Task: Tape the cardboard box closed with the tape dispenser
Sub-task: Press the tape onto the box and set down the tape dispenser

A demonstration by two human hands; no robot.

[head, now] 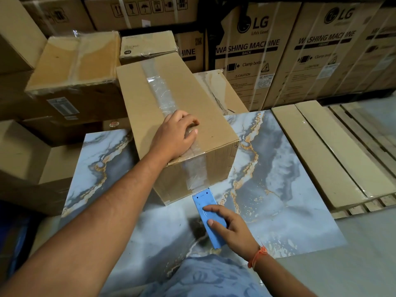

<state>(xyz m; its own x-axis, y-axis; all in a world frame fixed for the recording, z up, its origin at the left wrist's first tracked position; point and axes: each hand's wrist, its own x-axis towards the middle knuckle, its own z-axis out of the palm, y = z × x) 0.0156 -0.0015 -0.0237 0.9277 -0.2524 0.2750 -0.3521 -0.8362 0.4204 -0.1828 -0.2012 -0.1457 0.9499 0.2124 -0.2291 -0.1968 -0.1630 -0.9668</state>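
Note:
A long brown cardboard box (192, 99) lies on a marble-patterned slab (278, 168). Clear tape (159, 91) runs along its top seam and down the near end face. My left hand (174, 136) presses flat on the tape at the box's near top edge, fingers curled, holding nothing. My right hand (229, 228) grips a blue tape dispenser (209, 215) below the box's near face. The dispenser's toothed blade touches the lower end of the tape strip, close to the slab.
Taped cardboard boxes (75, 63) stand at the left and behind. Large washing-machine cartons (257, 56) form a wall at the back. Flat long cartons (321, 155) lie on a wooden pallet (368, 129) to the right. Smaller boxes (27, 163) crowd the slab's left side.

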